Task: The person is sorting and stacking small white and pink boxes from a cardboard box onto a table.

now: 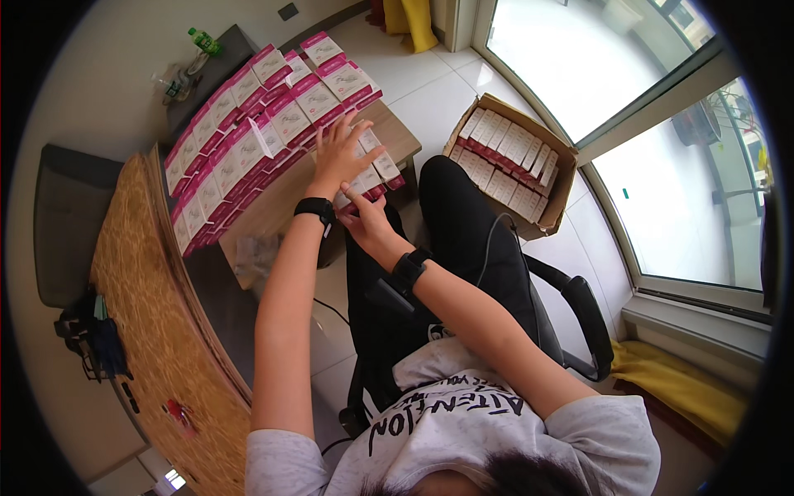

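Note:
My left hand (pixel 342 155) is spread, fingers apart, over the tops of several small white-and-pink cartons (pixel 384 166) at the near edge of a low wooden table (pixel 392 130). Whether its palm presses on them cannot be seen. Below it, my right hand (pixel 367 220) has its thumb on top of the nearest carton (pixel 348 201) and its fingers under the pink end. Both hands partly cover this group. Beyond them, stacked rows of larger white-and-magenta boxes (pixel 288 121) fill most of the table, and one box has a raised flap (pixel 260 137).
By my knee on the tiled floor stands an open cardboard box (pixel 539 226) holding two rows of cartons. A clear plastic bag (pixel 255 253) lies at the table's left end. A wood-patterned table (pixel 149 297) is at left; a chair armrest (pixel 586 322) is at right.

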A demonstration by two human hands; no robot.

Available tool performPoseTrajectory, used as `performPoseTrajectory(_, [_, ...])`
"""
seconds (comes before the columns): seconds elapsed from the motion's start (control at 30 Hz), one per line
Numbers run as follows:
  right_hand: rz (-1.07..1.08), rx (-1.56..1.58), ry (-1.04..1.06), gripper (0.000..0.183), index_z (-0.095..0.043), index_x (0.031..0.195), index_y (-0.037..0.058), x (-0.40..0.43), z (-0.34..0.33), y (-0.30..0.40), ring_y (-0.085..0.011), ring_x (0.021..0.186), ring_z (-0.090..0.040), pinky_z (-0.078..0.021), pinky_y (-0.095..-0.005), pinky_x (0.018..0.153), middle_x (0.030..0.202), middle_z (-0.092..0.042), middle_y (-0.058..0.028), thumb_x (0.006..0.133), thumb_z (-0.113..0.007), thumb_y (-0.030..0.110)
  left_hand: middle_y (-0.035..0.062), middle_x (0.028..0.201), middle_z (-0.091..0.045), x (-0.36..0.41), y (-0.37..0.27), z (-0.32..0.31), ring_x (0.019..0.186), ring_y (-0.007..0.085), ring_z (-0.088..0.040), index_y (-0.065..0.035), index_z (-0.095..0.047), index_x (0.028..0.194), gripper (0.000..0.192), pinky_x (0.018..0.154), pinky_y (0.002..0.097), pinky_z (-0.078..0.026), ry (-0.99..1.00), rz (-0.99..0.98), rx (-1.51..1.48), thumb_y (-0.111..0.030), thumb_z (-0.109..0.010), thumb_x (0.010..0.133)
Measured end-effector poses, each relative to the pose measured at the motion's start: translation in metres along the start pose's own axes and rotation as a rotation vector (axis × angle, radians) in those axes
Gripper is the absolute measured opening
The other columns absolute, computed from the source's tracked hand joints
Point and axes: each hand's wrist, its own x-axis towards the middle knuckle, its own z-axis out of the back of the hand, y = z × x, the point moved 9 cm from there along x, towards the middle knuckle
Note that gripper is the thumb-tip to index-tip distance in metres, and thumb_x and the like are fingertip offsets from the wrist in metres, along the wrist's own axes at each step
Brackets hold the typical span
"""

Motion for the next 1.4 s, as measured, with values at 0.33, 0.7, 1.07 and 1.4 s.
performPoseTrajectory(0.33, [0.1,-0.016,-0.1,0.052,-0.036,0.113,0.0068,0.005,0.02,0.017,-0.02,0.093,-0.053,-0.0457,-0.033,0.082,0.104,-0.05,-0.0076,0.072,-0.069,0.002,0.0032,0.105,-0.058,0.002,-0.029,-0.006,0.114,0.0204,-0.045,-0.0099,-0.058,0.093,0.02,0.099,0.0444,-0.028,0.143,-0.42,0.053,-0.024,-0.044,0.089])
performPoseTrajectory(0.7, [0.328,-0.198,-0.238,0.086,-0.017,0.132,0.0089,-0.003,0.033,0.086,-0.0213,0.103,-0.044,-0.0365,-0.0326,0.086,0.117,-0.041,-0.014,0.068,-0.074,0.012,0.018,0.088,-0.061,0.001,0.038,-0.011,0.082,0.0378,-0.058,-0.0022,-0.052,0.088,0.04,0.07,0.0481,-0.044,0.395,0.201,0.044,-0.04,-0.04,0.089])
performPoseTrajectory(1.07, [0.103,-0.394,-0.044,0.047,-0.032,0.131,0.0211,0.008,0.035,0.057,-0.0146,0.102,-0.048,-0.0358,-0.0355,0.088,0.114,-0.051,-0.0012,0.087,-0.046,0.015,0.0278,0.102,-0.055,-0.021,0.045,-0.037,0.095,0.0439,-0.052,0.0014,-0.046,0.102,0.045,0.081,0.0467,-0.042,0.462,0.434,-0.288,-0.04,-0.032,0.092])
performPoseTrajectory(1.4, [0.349,-0.638,-0.007,0.064,-0.023,0.134,0.0068,0.016,0.046,0.069,-0.0171,0.093,-0.051,-0.0406,-0.0283,0.083,0.109,-0.051,-0.0101,0.083,-0.06,0.02,0.0273,0.13,-0.026,-0.019,0.019,-0.035,0.119,0.0393,-0.034,0.0041,-0.018,0.129,0.099,0.094,0.044,-0.036,0.393,0.348,-0.243,-0.046,-0.073,0.063])
